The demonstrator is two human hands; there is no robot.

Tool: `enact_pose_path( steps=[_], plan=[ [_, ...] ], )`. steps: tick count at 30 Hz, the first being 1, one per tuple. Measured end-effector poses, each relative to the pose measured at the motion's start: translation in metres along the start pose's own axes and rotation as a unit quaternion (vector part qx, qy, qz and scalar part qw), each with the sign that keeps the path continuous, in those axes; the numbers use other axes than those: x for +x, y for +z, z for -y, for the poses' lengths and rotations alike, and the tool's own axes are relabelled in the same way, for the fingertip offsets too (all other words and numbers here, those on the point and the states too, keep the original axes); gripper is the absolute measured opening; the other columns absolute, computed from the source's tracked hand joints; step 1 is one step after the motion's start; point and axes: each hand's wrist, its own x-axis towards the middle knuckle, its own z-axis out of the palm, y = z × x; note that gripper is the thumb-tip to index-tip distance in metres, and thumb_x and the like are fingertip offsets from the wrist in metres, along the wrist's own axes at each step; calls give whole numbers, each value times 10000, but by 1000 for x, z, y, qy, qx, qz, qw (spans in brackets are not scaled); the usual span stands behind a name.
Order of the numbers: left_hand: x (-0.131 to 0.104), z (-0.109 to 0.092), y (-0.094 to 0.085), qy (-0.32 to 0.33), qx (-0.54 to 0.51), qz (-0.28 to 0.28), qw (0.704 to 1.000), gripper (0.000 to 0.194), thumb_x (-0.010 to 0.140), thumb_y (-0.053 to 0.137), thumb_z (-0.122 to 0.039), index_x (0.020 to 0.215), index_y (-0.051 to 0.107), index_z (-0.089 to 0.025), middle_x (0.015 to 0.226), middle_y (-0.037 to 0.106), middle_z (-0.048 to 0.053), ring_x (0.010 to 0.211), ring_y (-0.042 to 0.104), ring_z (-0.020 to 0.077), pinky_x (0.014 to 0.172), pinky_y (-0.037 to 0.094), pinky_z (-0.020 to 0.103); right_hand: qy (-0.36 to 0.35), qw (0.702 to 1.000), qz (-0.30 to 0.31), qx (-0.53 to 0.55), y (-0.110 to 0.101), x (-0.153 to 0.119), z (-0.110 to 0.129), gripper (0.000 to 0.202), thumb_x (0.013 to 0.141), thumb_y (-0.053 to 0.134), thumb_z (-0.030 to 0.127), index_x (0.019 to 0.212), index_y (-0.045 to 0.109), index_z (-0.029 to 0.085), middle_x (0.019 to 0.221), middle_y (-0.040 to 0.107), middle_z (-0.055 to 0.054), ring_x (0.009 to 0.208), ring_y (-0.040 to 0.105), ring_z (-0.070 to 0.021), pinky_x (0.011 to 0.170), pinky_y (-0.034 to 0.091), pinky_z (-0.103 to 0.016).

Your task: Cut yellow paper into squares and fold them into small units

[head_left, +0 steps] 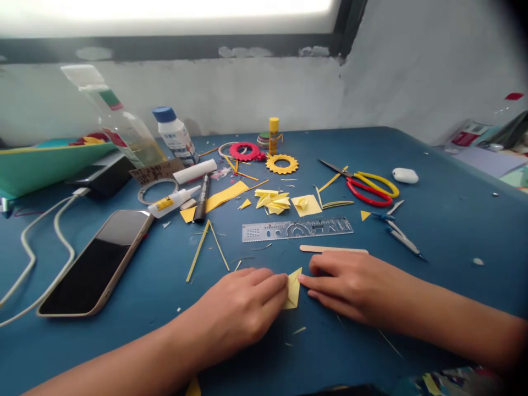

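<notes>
My left hand (247,300) lies over a small folded piece of yellow paper (293,291) on the table, its fingers bent and pressed together on the left part. That part of the paper is hidden beneath the fingers. From the right, my right hand (344,280) reaches in with one fingertip against the paper's right edge; its other fingers are apart and hold nothing. A wooden craft stick (307,248) lies just behind my right hand, partly covered by it. Beyond it is a clear plastic ruler (256,233) with cut-out shapes. Folded yellow paper pieces (273,201) sit behind the ruler.
Scissors (373,190), a compass (406,242) and a white earbud case (405,175) lie to the right. At left are a phone (99,264), glue bottle (171,202), black marker (201,201) and glass bottle (127,132). A glue stick (273,135) stands at the back.
</notes>
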Motion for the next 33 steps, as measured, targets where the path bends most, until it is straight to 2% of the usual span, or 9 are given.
enact_pose_path(
  steps=[6, 13, 22, 26, 29, 33],
  plan=[
    [2, 4, -2, 20, -15, -9, 1000, 328, 960, 289, -82, 969, 616, -88, 922, 680, 136, 858, 626, 198, 714, 554, 306, -26, 999, -17, 21, -1, -1, -3, 283, 958, 412, 220, 1099, 650, 160, 1050, 631, -96, 949, 612, -214, 843, 522, -357],
    [2, 4, -1, 27, -29, -20, 999, 315, 956, 304, -66, 972, 618, -82, 908, 682, 141, 880, 629, 200, 733, 555, 301, -36, 999, -11, 21, 1, -1, -8, 296, 962, 415, 233, 1151, 635, 176, 1112, 626, -85, 1029, 592, -211, 947, 484, -359],
    [1, 5, 0, 27, -36, -18, 999, 281, 952, 340, -71, 984, 620, -65, 896, 686, 143, 875, 634, 201, 745, 545, 296, -32, 999, -6, 8, 0, -1, -8, 299, 968, 400, 258, 1128, 644, 195, 1109, 619, -99, 1034, 586, -230, 880, 523, -373],
    [2, 5, 3, 17, -55, -22, 998, 251, 955, 366, -97, 985, 614, -71, 904, 687, 142, 879, 630, 195, 747, 540, 293, -97, 994, -41, -33, 2, 0, -9, 276, 967, 407, 211, 1084, 645, 133, 1006, 661, -87, 939, 606, -206, 911, 499, -378],
    [2, 5, 7, 5, -62, -40, 997, 247, 954, 374, -109, 963, 619, -77, 903, 695, 130, 847, 628, 187, 730, 539, 292, -147, 986, -40, -65, 0, 0, -7, 283, 974, 373, 157, 1087, 630, 118, 989, 679, -90, 904, 619, -198, 827, 519, -365],
    [1, 5, 11, -11, -54, -68, 996, 201, 941, 428, -127, 944, 624, -86, 904, 711, 97, 804, 633, 191, 696, 532, 313, -133, 987, -29, -82, -4, -2, 2, 287, 970, 367, 136, 1089, 627, 123, 1003, 686, -107, 900, 633, -206, 766, 517, -359]
  ],
)
